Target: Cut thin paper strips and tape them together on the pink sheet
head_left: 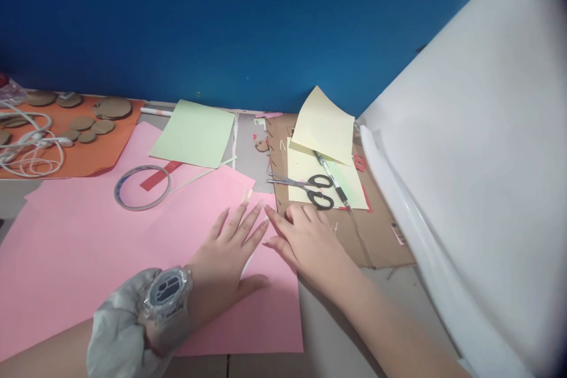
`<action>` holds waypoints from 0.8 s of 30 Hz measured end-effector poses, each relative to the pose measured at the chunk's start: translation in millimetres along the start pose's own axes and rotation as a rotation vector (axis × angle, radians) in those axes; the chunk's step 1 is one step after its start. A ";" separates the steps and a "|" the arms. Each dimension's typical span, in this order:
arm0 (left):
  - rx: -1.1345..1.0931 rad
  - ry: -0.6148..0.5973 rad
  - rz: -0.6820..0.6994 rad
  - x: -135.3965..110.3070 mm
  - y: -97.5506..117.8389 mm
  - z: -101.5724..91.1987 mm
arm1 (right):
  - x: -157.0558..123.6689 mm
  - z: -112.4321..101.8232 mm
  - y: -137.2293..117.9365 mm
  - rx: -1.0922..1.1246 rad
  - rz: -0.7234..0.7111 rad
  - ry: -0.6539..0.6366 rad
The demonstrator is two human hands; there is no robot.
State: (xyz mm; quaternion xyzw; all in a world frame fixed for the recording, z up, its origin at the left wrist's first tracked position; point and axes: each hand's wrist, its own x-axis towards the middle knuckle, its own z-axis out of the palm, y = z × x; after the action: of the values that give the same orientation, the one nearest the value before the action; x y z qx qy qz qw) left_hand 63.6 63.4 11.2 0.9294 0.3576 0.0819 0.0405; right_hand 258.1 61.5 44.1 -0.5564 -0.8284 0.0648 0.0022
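Observation:
My left hand (230, 254) lies flat on a sheet of pink paper (88, 260), fingers spread, with a watch (167, 292) and a grey scrunchie (119, 325) on the wrist. Part of a thin white strip (247, 266) shows between its thumb and index finger; the rest is hidden. Close beside it, my right hand (310, 242) rests at the right edge of the pink paper. Its index finger and thumb are stretched out and apart, the other fingers bent, and nothing shows between them. Scissors (319, 190) with black handles lie just beyond the right hand.
A tape roll (142, 188), a red strip (162, 176) and green paper (195, 133) lie left. Cardboard (367, 236) carries yellow paper (325, 127) and a pen (332, 180). Earphones (33, 144) and cardboard discs (113, 108) rest on orange paper (101, 150). A large white sheet (478, 130) rises right.

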 end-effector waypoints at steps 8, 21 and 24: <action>0.065 -0.010 0.013 -12.4 4.0 -8.5 | 1.3 5.9 -6.6 -0.033 0.093 0.033; 0.150 -0.059 0.043 -49.4 8.5 -19.8 | -0.4 6.0 -7.9 -0.072 0.109 0.086; 0.150 -0.040 0.014 -58.4 11.4 -17.6 | 0.3 5.1 -6.6 -0.062 0.094 0.098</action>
State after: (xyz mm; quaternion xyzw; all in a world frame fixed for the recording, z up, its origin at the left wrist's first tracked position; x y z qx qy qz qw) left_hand 25.2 16.0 22.8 0.9337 0.3554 0.0367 -0.0225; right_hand 251.6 58.8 39.8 -0.5969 -0.8019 0.0120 0.0226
